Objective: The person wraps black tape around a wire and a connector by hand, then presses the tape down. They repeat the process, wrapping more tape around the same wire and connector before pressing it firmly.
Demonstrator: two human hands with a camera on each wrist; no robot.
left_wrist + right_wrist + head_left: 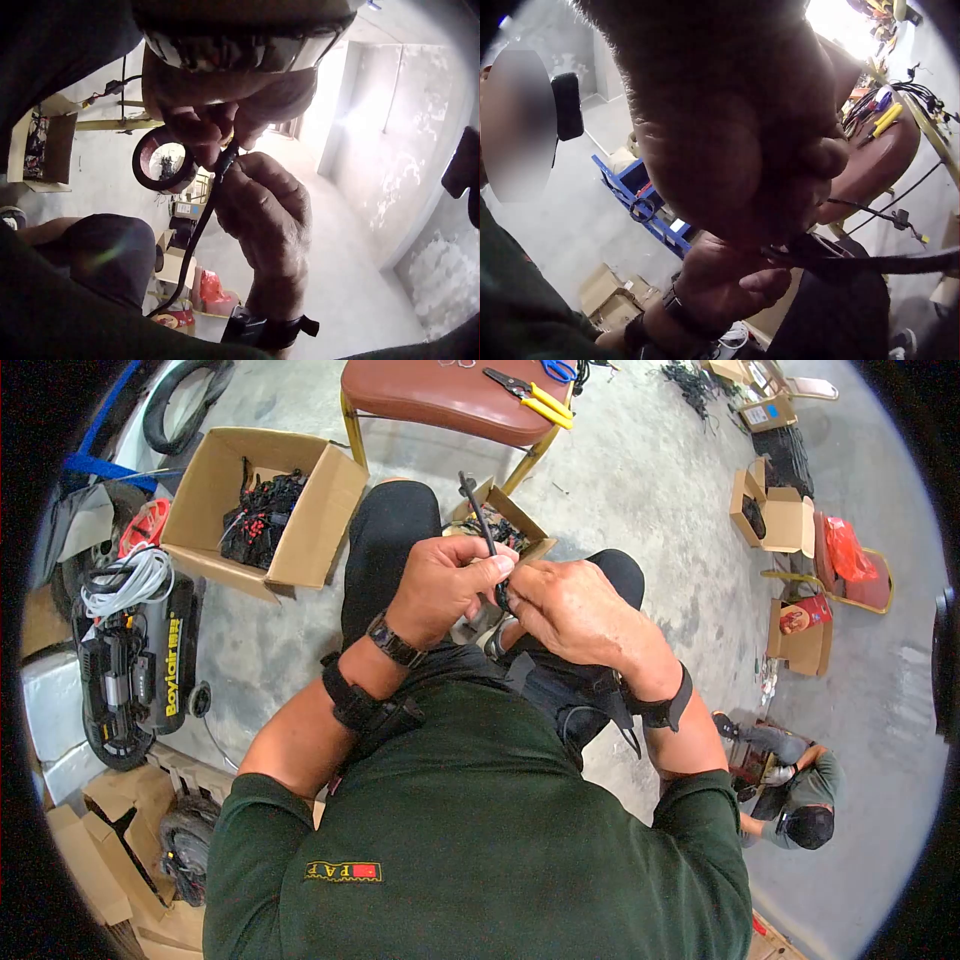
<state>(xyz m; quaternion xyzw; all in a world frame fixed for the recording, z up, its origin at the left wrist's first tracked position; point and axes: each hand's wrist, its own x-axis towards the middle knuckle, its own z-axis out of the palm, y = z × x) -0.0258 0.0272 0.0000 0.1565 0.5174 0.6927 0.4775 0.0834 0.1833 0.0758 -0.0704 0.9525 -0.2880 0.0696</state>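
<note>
Both hands meet over the lap on a thin black cable. My left hand pinches it between thumb and fingers; one end sticks up past the thumb. Close beside, my right hand grips the same cable with curled fingers, its fingertips right at a thicker dark wrapped spot. A roll of black tape hangs by the left fingertips in the left wrist view. From the hands the cable runs down toward the lap there, and a small connector shows at its other end. In the right wrist view the right hand hides most of the grip.
A brown chair ahead bears yellow-handled cutters and blue-handled scissors. A small box stands between the knees, a larger box of black cables at left. An air compressor stands left; another person sits right.
</note>
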